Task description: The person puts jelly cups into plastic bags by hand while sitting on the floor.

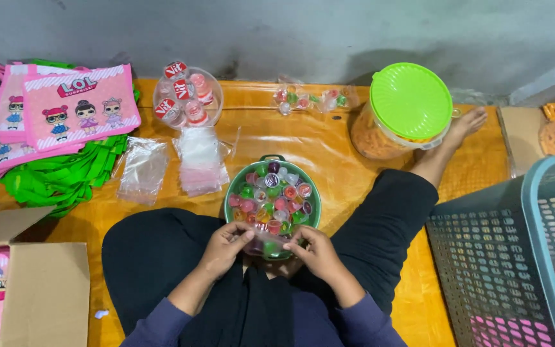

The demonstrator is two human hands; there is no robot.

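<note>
Floor mat: an orange woven mat [329, 154] on the floor carries everything; the person sits cross-legged on it in dark clothes, one bare foot out toward the top right.
Basket: a grey-blue perforated plastic basket [515, 250] at the right edge, something pink at its bottom.
Cardboard box: an open brown box [43, 295] at lower left, pink printed bags showing inside it.
Pink bags: a stack of flat pink bags [52, 115] with cartoon doll figures at upper left, lying over a pile of green bags [59, 180].
Jar: a clear round jar with a lime-green lid [411, 101] at upper right, filled with orange-brown snacks.
Green bowl: a round green bowl [234, 186] just in front of the lap, heaped with small jelly cups in red, green, purple and clear.
Clear tub: a round clear tub [187, 96] behind it, holding small bottles with red-and-white caps.
Plastic sleeves: two stacks of clear flat bags [142, 168] between the tub and the bowl, long axis running away from the person.
Filled packets: small clear packets of jelly cups [309, 97] by the far edge, lying crosswise.
Small packet: a clear packet [268, 243] of jelly cups held at the bowl's near rim, long axis running left to right between the hands.
Left hand: left hand [225, 247], grip pinched on the packet's left end.
Right hand: right hand [316, 250], grip pinched on its right end.
</note>
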